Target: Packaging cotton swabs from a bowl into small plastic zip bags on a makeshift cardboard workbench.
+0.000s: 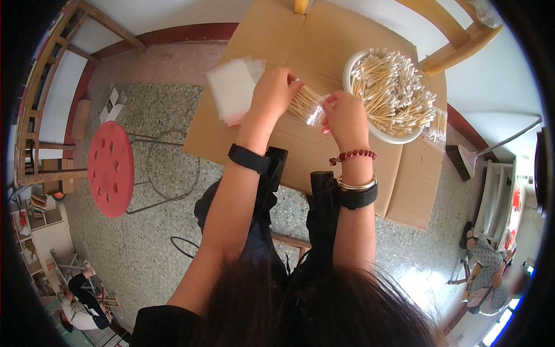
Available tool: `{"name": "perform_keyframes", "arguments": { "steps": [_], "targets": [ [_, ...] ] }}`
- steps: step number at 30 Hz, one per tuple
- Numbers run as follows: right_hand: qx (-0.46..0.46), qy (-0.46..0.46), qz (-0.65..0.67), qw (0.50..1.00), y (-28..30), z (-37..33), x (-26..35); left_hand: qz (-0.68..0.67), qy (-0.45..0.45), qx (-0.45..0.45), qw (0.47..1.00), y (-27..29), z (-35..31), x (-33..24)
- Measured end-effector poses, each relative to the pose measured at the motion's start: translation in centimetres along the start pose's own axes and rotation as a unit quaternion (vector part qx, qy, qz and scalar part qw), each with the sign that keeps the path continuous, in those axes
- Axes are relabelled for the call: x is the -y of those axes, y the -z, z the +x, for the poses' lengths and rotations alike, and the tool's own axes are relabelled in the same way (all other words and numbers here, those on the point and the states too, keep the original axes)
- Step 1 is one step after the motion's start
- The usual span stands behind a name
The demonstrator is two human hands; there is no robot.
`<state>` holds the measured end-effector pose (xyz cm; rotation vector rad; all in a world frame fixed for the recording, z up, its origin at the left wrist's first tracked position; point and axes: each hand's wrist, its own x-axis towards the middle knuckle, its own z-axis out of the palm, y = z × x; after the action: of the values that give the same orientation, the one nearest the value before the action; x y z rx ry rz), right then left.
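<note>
1. A packet of swabs is held over the surface, which is covered in cardboard, between the two hands.
2. The packet's left end is grasped by the left grip; its clear plastic right end is pinched by the right grip.
3. Just beside the right grip, the way rightward is taken up by a white bowl heaped with loose swabs.
4. A second packet is seen beyond the bowl's right side, partly hidden by it.
5. To the left, flat sleeves are stacked, partly covered by the left wrist.
6. The far right corner is crowded by a wooden chair.
7. On the floor, a red stool is seen at left and a broom at right.
8. Two other people are seen seated, well apart, at lower left and lower right.
</note>
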<state>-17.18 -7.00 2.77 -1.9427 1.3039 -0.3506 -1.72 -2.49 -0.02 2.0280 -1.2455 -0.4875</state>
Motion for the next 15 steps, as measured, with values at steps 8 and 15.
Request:
{"name": "perform_keyframes", "arguments": {
  "steps": [8, 15],
  "targets": [
    [-0.060, 0.011, -0.053, 0.997, -1.1, 0.4, -0.9, -0.019, 0.009, -0.036, 0.999, -0.8, 0.2, -0.4],
    [-0.057, -0.002, -0.056, 0.997, -1.4, 0.8, -0.7, -0.022, 0.008, -0.053, 0.998, -1.2, 0.4, 0.1]
  ]
}}
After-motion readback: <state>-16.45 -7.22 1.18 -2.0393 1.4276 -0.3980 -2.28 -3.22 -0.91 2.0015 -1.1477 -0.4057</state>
